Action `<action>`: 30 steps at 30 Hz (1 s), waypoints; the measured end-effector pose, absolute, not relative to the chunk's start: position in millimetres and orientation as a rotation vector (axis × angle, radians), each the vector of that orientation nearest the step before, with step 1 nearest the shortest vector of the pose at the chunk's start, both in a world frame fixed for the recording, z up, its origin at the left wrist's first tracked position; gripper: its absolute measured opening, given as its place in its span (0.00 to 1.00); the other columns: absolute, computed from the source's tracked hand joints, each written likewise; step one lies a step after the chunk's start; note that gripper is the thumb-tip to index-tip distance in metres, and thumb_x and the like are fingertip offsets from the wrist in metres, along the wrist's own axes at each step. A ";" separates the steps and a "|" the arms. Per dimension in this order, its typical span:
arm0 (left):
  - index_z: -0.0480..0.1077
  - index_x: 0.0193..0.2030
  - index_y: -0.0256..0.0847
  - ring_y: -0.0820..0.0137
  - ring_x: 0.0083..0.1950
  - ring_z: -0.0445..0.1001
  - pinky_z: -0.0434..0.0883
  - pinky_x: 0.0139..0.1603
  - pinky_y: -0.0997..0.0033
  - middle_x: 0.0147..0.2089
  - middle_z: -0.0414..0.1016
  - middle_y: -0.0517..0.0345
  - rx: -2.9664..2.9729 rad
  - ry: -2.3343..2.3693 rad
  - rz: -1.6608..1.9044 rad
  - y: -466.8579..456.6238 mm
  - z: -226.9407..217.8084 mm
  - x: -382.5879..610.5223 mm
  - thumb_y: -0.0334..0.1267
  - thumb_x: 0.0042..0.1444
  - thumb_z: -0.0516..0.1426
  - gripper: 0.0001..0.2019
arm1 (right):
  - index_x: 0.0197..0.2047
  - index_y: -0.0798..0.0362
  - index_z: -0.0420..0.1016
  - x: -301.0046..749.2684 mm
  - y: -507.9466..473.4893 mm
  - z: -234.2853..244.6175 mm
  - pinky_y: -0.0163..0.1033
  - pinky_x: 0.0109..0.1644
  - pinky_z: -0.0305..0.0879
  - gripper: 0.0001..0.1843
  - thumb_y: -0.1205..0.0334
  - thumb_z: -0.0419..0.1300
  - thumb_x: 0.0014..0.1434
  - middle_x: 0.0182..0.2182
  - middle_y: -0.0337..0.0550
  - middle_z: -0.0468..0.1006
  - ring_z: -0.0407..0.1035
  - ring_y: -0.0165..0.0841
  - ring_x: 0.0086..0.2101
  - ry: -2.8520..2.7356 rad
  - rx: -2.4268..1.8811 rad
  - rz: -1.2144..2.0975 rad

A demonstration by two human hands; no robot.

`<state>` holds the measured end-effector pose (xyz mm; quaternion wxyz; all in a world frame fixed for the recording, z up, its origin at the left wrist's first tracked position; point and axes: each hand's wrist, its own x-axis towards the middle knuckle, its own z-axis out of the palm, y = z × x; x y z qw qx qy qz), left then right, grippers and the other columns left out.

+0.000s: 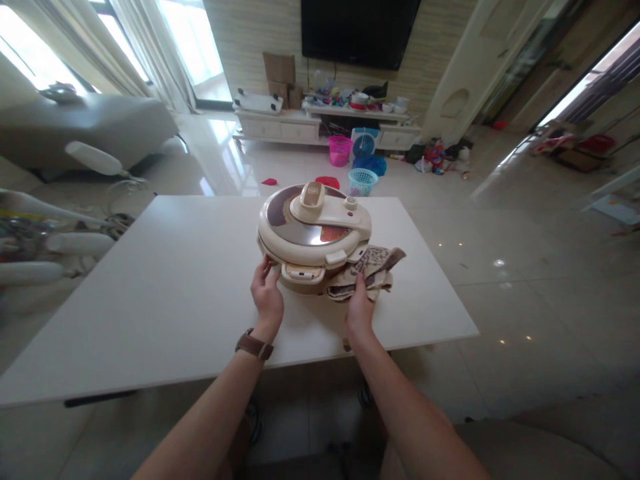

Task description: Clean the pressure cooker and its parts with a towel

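Note:
A cream electric pressure cooker (311, 233) with a closed lid stands near the middle of the white table (165, 287). Its lid has a brown-topped handle and a shiny metal panel. My left hand (268, 297), a brown watch on the wrist, holds the cooker low on its left side, some fingertips hidden behind the body. In my right hand (360, 310) is a folded cloth (376, 267), beige with a dark brown pattern, pressed against the cooker's right side. The thumb lies over the cloth and the other fingers are mostly hidden.
Beyond the table's far edge stand a light blue basket (363, 181) and a pink basket (340, 151). A white TV cabinet (295, 128) bears clutter along the back wall. Left of the table are white rounded objects (80, 243) with wires.

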<state>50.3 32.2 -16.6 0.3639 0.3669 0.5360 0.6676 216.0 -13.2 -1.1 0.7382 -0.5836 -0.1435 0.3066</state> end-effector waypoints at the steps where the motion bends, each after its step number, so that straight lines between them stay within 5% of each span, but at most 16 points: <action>1: 0.78 0.62 0.41 0.57 0.68 0.76 0.69 0.71 0.56 0.66 0.79 0.46 0.954 1.385 1.714 31.7 -16.1 50.4 0.33 0.57 0.59 0.25 | 0.69 0.54 0.71 221.8 -8.3 0.5 0.49 0.76 0.59 0.39 0.47 0.64 0.58 0.69 0.51 0.73 0.69 0.38 0.68 -0.306 -1.271 0.666; 15: 0.80 0.60 0.40 0.58 0.67 0.78 0.70 0.72 0.54 0.64 0.81 0.46 0.991 1.444 1.636 31.0 -6.7 39.7 0.28 0.56 0.56 0.25 | 0.49 0.52 0.82 141.0 -67.8 11.5 0.49 0.69 0.68 0.26 0.40 0.66 0.56 0.54 0.55 0.85 0.73 0.46 0.64 -0.381 -1.493 0.775; 25: 0.85 0.52 0.39 0.55 0.64 0.80 0.67 0.74 0.47 0.57 0.85 0.45 1.063 1.386 1.533 45.0 -10.6 5.3 0.34 0.54 0.58 0.21 | 0.59 0.56 0.78 176.6 -41.7 3.6 0.50 0.74 0.61 0.35 0.44 0.66 0.54 0.60 0.54 0.81 0.72 0.43 0.64 -0.224 -1.411 0.683; 30: 0.85 0.52 0.40 0.55 0.64 0.80 0.66 0.74 0.47 0.57 0.85 0.46 1.032 1.375 1.534 42.9 -8.9 9.8 0.34 0.53 0.58 0.21 | 0.64 0.59 0.74 218.9 -8.2 -16.9 0.50 0.70 0.68 0.36 0.52 0.65 0.55 0.61 0.54 0.80 0.75 0.40 0.61 -0.072 -1.328 0.733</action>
